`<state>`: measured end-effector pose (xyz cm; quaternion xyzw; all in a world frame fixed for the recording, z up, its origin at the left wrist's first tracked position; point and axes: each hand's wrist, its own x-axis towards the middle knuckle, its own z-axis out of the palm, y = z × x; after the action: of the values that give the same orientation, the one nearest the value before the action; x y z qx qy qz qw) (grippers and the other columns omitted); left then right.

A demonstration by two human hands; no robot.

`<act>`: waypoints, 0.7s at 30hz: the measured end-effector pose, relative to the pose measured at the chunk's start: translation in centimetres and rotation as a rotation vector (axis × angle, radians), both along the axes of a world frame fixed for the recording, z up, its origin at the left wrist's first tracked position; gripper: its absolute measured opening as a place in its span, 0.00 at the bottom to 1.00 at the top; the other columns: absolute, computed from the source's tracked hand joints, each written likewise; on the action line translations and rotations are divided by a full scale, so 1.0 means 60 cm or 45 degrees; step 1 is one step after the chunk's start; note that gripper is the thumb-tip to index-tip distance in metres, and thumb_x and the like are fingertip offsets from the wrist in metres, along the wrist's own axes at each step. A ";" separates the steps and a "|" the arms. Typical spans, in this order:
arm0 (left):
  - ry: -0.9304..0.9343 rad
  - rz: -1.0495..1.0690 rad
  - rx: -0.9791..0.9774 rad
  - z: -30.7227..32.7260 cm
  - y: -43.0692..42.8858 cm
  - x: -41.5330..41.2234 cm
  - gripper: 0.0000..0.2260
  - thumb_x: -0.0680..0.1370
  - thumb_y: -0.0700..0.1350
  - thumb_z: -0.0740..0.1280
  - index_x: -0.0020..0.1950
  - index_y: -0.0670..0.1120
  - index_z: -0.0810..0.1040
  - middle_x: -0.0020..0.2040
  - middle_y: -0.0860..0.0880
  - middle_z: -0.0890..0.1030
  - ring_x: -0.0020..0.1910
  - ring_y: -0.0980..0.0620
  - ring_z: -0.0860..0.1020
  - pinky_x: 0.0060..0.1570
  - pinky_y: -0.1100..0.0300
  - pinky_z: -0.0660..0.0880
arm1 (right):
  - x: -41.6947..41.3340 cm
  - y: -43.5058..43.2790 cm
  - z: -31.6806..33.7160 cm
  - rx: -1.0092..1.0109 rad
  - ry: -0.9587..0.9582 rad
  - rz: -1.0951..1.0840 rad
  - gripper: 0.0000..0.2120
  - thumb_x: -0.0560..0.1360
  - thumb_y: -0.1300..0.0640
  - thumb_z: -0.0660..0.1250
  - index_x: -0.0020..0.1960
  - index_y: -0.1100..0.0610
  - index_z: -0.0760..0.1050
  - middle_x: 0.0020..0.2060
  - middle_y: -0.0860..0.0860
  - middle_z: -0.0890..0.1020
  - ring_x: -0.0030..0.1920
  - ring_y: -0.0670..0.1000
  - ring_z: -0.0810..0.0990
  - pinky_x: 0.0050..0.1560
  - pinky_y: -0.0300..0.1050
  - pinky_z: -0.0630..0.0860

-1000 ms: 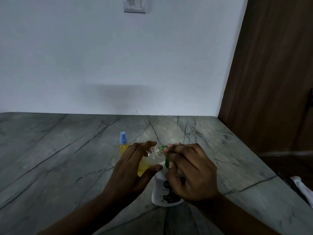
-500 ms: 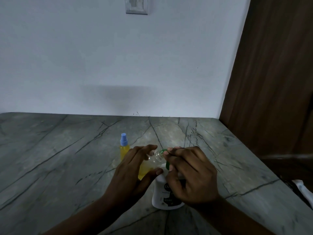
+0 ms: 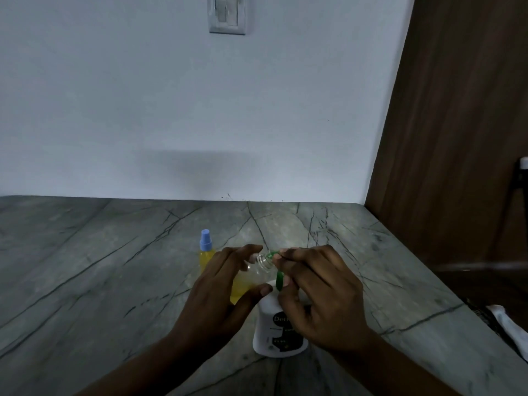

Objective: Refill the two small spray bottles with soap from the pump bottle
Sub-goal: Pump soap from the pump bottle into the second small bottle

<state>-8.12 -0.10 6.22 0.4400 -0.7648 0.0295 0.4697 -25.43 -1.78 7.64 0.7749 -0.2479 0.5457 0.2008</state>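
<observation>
Looking down, I see the left hand (image 3: 217,290) with its grip curled round the open spray bottle (image 3: 257,265). Fingers sit on top and the thumb sits under it. This little bottle is clear and has no cap. It leans over to the right, lifted off the tabletop (image 3: 114,267), and yellow soap fills its lower part. Its round mouth is right against the tip of the green spout (image 3: 271,255).

The spout belongs to the pump bottle (image 3: 271,332), which is white with a dark label and stands on the tabletop close to me. The right hand (image 3: 320,295) has its grip folded over the pump top, with the thumb beside the green stem. I cannot tell if soap is coming out.

Just behind the left hand stands the second spray bottle (image 3: 206,254). It is upright, full of yellow soap, and wears a blue cap (image 3: 205,240).

The tabletop is grey stone with dark lines. A light switch (image 3: 227,14) hangs on the white wall (image 3: 143,110).
</observation>
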 end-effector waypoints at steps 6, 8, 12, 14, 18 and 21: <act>0.009 -0.004 -0.008 -0.002 -0.001 0.000 0.21 0.73 0.58 0.64 0.65 0.56 0.67 0.54 0.68 0.70 0.54 0.71 0.69 0.50 0.79 0.65 | 0.002 0.000 -0.004 -0.019 -0.027 -0.010 0.12 0.74 0.61 0.61 0.45 0.64 0.83 0.42 0.55 0.84 0.42 0.52 0.80 0.44 0.37 0.74; 0.012 -0.002 -0.007 -0.004 -0.002 0.001 0.21 0.73 0.58 0.64 0.64 0.56 0.67 0.53 0.66 0.71 0.54 0.71 0.69 0.50 0.79 0.65 | 0.004 -0.002 -0.006 -0.033 -0.034 -0.015 0.14 0.76 0.60 0.59 0.45 0.64 0.84 0.42 0.55 0.84 0.42 0.51 0.80 0.44 0.38 0.74; 0.006 0.019 -0.011 -0.009 -0.002 0.000 0.21 0.72 0.57 0.65 0.63 0.55 0.69 0.51 0.64 0.71 0.53 0.72 0.69 0.49 0.80 0.65 | 0.006 -0.005 -0.013 -0.045 -0.050 -0.017 0.11 0.72 0.62 0.63 0.43 0.64 0.84 0.41 0.55 0.84 0.42 0.51 0.80 0.45 0.36 0.74; 0.017 0.017 0.007 -0.014 -0.003 0.001 0.21 0.72 0.58 0.65 0.63 0.55 0.69 0.52 0.64 0.72 0.53 0.71 0.70 0.49 0.80 0.65 | 0.008 -0.003 -0.017 -0.042 -0.055 -0.020 0.11 0.72 0.62 0.63 0.43 0.64 0.84 0.40 0.55 0.84 0.43 0.50 0.79 0.46 0.36 0.73; 0.019 0.012 0.013 -0.022 -0.005 0.002 0.22 0.72 0.58 0.64 0.64 0.55 0.68 0.53 0.65 0.71 0.53 0.71 0.70 0.50 0.78 0.66 | 0.011 -0.003 -0.023 -0.039 -0.055 -0.028 0.11 0.72 0.61 0.63 0.42 0.63 0.84 0.40 0.54 0.84 0.42 0.51 0.80 0.45 0.36 0.73; 0.035 0.006 0.019 -0.020 -0.006 0.002 0.21 0.72 0.58 0.65 0.64 0.56 0.68 0.55 0.67 0.71 0.53 0.69 0.71 0.50 0.78 0.66 | 0.009 -0.006 -0.022 -0.031 -0.052 -0.026 0.11 0.72 0.61 0.63 0.43 0.63 0.84 0.40 0.54 0.84 0.41 0.51 0.80 0.45 0.36 0.73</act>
<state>-7.97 -0.44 5.02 0.4459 -0.7575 0.0188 0.4765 -24.87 -2.13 6.34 0.7585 -0.2533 0.5623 0.2108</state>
